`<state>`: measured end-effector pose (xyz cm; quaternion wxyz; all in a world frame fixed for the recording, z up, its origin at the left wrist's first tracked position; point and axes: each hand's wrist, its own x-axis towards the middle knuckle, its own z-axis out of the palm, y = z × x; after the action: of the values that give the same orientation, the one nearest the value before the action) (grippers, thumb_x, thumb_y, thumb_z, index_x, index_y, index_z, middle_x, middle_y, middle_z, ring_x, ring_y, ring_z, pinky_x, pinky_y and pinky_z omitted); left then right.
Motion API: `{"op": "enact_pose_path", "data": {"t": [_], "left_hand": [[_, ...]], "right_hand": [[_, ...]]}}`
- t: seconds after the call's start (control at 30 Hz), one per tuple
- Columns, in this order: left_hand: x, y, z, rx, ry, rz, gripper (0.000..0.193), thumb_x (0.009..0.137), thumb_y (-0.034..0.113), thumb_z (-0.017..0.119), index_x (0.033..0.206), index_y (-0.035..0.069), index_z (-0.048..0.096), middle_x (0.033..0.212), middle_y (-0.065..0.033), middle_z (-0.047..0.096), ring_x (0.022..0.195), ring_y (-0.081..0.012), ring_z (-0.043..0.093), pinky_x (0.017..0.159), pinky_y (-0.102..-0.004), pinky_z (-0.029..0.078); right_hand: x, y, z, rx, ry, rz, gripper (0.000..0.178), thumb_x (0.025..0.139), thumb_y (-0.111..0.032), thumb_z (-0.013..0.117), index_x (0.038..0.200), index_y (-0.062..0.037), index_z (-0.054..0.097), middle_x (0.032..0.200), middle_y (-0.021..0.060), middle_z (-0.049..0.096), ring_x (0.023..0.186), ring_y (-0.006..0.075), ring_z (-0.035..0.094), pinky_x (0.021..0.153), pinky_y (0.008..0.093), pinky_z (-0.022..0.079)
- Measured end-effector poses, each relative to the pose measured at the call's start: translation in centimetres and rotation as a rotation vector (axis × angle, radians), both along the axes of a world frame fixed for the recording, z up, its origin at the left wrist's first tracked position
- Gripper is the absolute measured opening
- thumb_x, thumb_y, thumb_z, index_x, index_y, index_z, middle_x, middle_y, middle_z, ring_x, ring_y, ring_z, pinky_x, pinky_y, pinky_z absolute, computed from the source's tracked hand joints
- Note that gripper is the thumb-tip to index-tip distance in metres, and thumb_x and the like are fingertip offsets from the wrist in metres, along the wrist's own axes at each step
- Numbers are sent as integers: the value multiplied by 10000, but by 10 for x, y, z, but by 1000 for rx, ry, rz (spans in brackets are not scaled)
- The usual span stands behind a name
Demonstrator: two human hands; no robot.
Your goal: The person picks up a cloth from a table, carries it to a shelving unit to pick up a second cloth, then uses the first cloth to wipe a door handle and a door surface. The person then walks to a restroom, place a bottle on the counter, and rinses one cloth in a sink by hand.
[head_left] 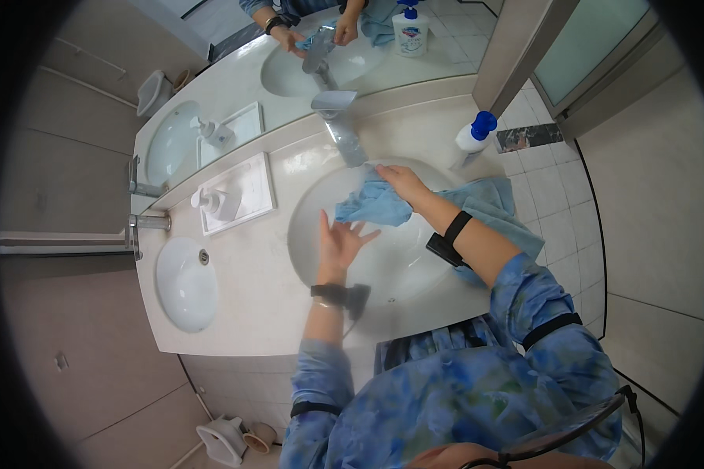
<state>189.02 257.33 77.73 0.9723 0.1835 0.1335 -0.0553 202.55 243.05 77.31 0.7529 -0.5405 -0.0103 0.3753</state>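
Gripping light-blue cloth (371,205) with right hand (404,186) | splaying left hand (340,244) nearer, left of grip | under grip: white basin (309,234) | beyond-left: faucet (344,137)

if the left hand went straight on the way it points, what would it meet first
Probably the light blue cloth held by the right hand, just beyond the left hand, though exact depth is unclear.

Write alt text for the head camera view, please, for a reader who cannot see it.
A person's right hand holds a light blue cloth over a white sink, by a metal faucet; the left hand is spread open nearby. Another blue cloth and a white pump bottle are to the right.
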Motion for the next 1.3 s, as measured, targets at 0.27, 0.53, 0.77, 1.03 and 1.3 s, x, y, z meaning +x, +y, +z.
{"op": "enact_pose_path", "data": {"t": [0.27, 0.53, 0.77, 1.03, 1.3], "left_hand": [[21, -21, 1, 433, 248, -127, 377, 846, 156, 496, 1182, 22, 391, 1103, -75, 504, 949, -182, 544, 777, -293, 492], [25, 7, -5, 248, 0, -243, 391, 851, 134, 451, 1223, 61, 357, 1124, -78, 485, 993, -218, 515, 835, -348, 454], [43, -10, -11, 422, 53, 122, 395, 903, 287, 418, 1243, 125, 299, 1129, -68, 473, 1004, -199, 507, 864, -356, 442], [43, -20, -12, 741, 130, -136, 493, 856, 417, 469, 1195, 116, 276, 1237, -89, 339, 1140, -241, 364, 881, -455, 384], [60, -25, -13, 511, 118, -96, 603, 832, 468, 476, 1238, 53, 311, 1210, -118, 394, 1066, -227, 458, 822, -408, 452]], "right_hand": [[4, -23, -1, -95, -112, 114, 339, 778, -200, 621, 1022, 21, 539, 959, 77, 585, 859, 154, 560, 753, 274, 441], [1, -15, -10, 294, 298, -183, 302, 798, -95, 516, 1082, -2, 473, 1043, 97, 536, 966, 206, 532, 835, 349, 438], [-24, 11, 9, 192, 184, 97, 460, 809, -286, 550, 1177, -44, 417, 1049, 85, 534, 993, 210, 518, 811, 355, 437], [-1, 8, -36, -155, -141, -400, 498, 800, -193, 591, 1222, -50, 369, 1046, 115, 545, 843, 161, 553, 667, 281, 471], [-4, 12, -10, -319, -526, 65, 315, 804, -287, 577, 960, -14, 562, 864, 99, 588, 813, 143, 560, 696, 277, 452]]}}
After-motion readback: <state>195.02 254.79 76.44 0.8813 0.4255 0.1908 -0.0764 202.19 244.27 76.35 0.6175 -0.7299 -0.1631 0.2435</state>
